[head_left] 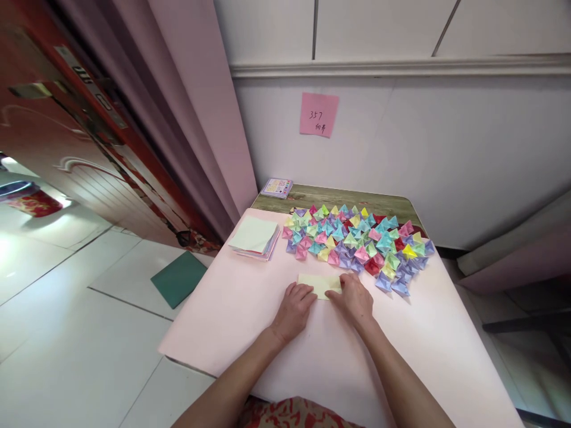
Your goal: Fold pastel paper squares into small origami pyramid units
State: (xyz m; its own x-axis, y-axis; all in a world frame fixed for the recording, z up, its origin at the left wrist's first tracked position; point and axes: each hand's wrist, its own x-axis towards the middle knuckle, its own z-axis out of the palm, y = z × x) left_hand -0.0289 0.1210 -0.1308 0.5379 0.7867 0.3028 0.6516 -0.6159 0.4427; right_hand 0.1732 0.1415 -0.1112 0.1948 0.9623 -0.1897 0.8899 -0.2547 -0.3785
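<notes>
The left hand (294,310) lays its bent fingers, close together, on the left end of the pale yellow paper (322,284); the right hand (357,300) has thumb on it, apart from the forefinger at the right end — whether either pinches, I cannot tell. The paper lies on the pink table cover (243,291). It should be very light, flexible, easily creased or torn — best held gently near both ends. Beyond are colourful folded papers (351,241).
</notes>
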